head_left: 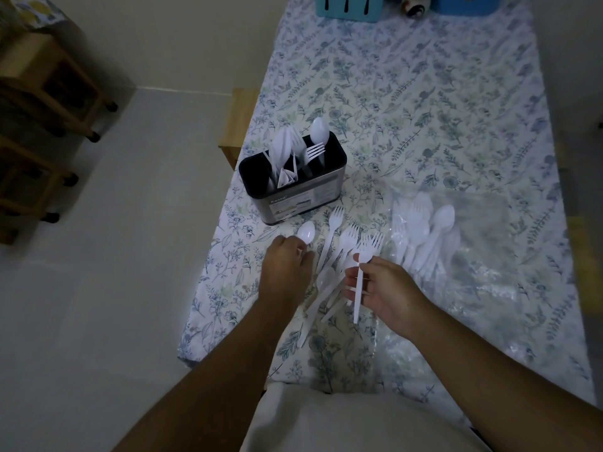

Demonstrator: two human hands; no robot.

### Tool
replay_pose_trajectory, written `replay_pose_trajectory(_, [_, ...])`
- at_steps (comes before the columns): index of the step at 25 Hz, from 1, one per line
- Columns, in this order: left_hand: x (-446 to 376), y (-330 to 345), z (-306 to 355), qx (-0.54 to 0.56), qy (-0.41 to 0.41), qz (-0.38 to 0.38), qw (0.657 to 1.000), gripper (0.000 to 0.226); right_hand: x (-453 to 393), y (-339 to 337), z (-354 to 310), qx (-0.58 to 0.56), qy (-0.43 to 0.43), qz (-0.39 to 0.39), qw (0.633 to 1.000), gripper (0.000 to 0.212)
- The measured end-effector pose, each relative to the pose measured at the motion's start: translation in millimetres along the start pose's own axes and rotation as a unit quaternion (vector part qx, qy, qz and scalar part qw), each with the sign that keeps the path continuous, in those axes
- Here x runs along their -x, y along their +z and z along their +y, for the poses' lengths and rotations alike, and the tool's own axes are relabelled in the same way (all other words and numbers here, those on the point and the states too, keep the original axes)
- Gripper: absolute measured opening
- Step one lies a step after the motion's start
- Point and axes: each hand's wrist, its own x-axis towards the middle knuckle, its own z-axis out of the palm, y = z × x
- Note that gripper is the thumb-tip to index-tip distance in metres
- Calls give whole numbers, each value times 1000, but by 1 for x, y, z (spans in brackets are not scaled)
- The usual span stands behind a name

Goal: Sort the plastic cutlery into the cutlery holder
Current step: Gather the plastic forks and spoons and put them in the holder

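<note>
The cutlery holder (305, 195), black inside with a metal wall, stands near the table's left edge and holds several white forks and a spoon (319, 130). My left hand (287, 267) grips a white spoon (306, 232) whose bowl sticks out beyond my fingers, just in front of the holder. My right hand (380, 288) pinches another white piece of cutlery (358, 288) by its handle, upright in my fingers. Between the hands lie loose white forks (336, 234) on the cloth. More spoons and forks (421, 236) lie in a clear plastic bag to the right.
The table wears a floral cloth (408, 102). The clear plastic bag (483, 256) spreads over its right front part. A teal cutlery box (347, 6) and a blue container (466, 4) stand at the far end. Wooden furniture (49, 93) stands at left on the floor.
</note>
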Motion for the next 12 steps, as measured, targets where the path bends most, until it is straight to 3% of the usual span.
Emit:
replay_pose_trajectory(4, [-29, 17, 39, 49, -32, -27, 998, 24, -2, -8, -7, -2, -20, -3, 1000, 21])
replay_pose_trajectory(7, [-54, 36, 52, -7, -46, -50, 998, 28, -5, -11, -12, 10, -29, 2, 1000, 19])
replay_pose_trajectory(12, [-61, 37, 59, 43, -56, -57, 996, 14, -10, -13, -18, 55, -68, 25, 996, 20])
